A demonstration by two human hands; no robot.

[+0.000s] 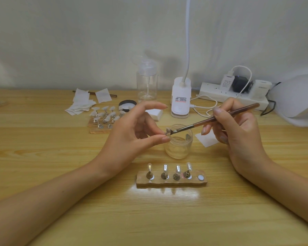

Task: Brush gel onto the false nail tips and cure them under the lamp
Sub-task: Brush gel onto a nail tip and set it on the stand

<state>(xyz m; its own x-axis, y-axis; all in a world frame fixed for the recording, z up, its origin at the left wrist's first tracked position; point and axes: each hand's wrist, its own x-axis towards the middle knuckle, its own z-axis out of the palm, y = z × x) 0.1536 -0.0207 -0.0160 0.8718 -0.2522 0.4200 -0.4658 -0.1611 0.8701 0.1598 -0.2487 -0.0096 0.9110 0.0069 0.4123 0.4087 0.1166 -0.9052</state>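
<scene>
My left hand (132,134) pinches a small metal stand with a false nail tip (167,131) on it, held above an open clear gel jar (179,144). My right hand (238,134) grips a brown-handled brush (220,117), and its bristles touch the nail tip. In front of me a wooden holder (171,181) carries several upright stands with nail tips, and its rightmost magnet spot is bare. A white curing lamp (299,98) stands at the far right.
A second wooden holder (100,129) with several nail tips sits behind my left hand. Paper wipes (82,102), a clear pump bottle (147,82), a black jar lid (127,104), a white desk lamp base (180,98) and a power strip (235,95) line the back.
</scene>
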